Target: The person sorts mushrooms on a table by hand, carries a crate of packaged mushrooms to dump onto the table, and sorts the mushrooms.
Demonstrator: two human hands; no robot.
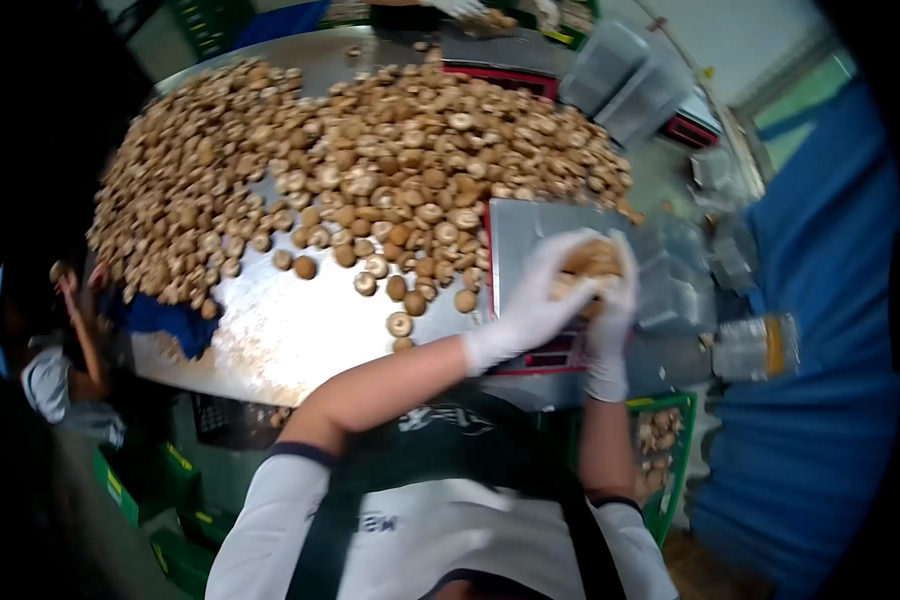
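Observation:
Several brown shiitake mushrooms (pixel 594 262) are bunched between my two white-gloved hands, above the steel plate of a red-framed scale (pixel 518 232). My left hand (pixel 550 282) is wrapped round the bunch from the left. Closed on its right side is my right hand (pixel 618 300). Whether a clear tray lies under these mushrooms I cannot tell, since the gloves cover their lower part. A wide heap of loose mushrooms (pixel 400 150) spreads across the metal table (pixel 270 330), reaching the scale's left edge.
Clear plastic containers (pixel 675 275) are stacked right of the scale. Larger clear bins (pixel 610 75) stand at the back right, near another red scale (pixel 500 78). Green crates (pixel 150 480) sit below the table. Co-workers' hands (pixel 460 8) show at the far edge; another person (pixel 55 380) is at left.

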